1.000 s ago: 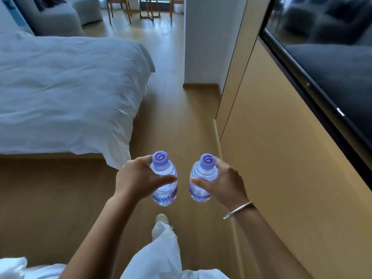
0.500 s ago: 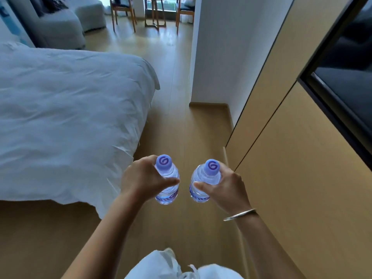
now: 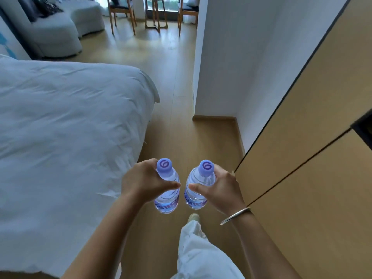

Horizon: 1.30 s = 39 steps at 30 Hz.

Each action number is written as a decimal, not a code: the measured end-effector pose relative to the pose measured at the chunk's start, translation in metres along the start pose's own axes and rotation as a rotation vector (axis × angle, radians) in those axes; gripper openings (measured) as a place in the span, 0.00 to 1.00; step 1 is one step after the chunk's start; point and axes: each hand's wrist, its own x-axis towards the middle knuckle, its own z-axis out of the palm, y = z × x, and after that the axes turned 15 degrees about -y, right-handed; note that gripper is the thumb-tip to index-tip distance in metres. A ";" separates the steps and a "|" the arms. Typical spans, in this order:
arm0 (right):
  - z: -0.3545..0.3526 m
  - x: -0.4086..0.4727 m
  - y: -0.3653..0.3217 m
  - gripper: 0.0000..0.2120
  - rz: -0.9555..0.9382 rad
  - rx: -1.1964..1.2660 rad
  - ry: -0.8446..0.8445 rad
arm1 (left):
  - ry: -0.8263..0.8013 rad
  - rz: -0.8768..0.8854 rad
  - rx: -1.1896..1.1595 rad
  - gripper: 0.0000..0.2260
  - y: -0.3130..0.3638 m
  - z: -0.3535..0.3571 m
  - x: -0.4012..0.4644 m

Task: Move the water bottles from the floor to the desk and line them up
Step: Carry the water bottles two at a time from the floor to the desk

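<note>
Two water bottles in transit, one per hand, both off the floor and carried upright in front of the body. Left bottle: clear, lilac cap up, left hand wrapped round the shoulder and upper body, thumb across the front. Right bottle: same type, right hand wrapped the same way, thumb across the near face; a metal bangle sits on that wrist. The bottles hang just beside each other, apart, caps level. Judgement: the high wrap under the caps keeps each one vertical and steady while walking, and carrying them as a pair saves a trip. Below the hands is wood floor, with a pale trouser leg and a shoe tip stepping forward. To the left of the left hand, a bed with white cover; to the right of the right hand, tan wall panels. No bench in view, so neither bottle is placed yet; judged stage is the carry, lining-up still to come.
</note>
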 end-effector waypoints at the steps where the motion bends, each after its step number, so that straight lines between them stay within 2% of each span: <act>1: -0.008 0.024 0.001 0.19 -0.009 0.000 -0.002 | 0.000 0.007 -0.010 0.27 0.005 -0.007 0.024; 9: -0.081 0.196 -0.016 0.21 -0.035 -0.057 -0.020 | 0.060 -0.020 -0.158 0.23 0.057 -0.073 0.175; 12: -0.097 0.252 -0.022 0.22 -0.037 -0.074 -0.043 | 0.062 -0.032 -0.127 0.24 0.063 -0.095 0.223; 20: -0.109 0.406 -0.034 0.20 -0.052 -0.049 -0.086 | 0.063 -0.064 -0.140 0.21 0.040 -0.144 0.367; 25: -0.110 0.526 -0.067 0.18 -0.051 -0.054 -0.091 | 0.062 -0.067 -0.094 0.18 0.024 -0.207 0.477; 31: -0.118 0.648 -0.115 0.19 -0.037 0.014 0.038 | 0.094 -0.033 -0.058 0.17 0.007 -0.294 0.593; 39: -0.133 0.789 -0.138 0.19 -0.019 -0.011 0.048 | 0.081 -0.012 -0.031 0.15 -0.008 -0.349 0.725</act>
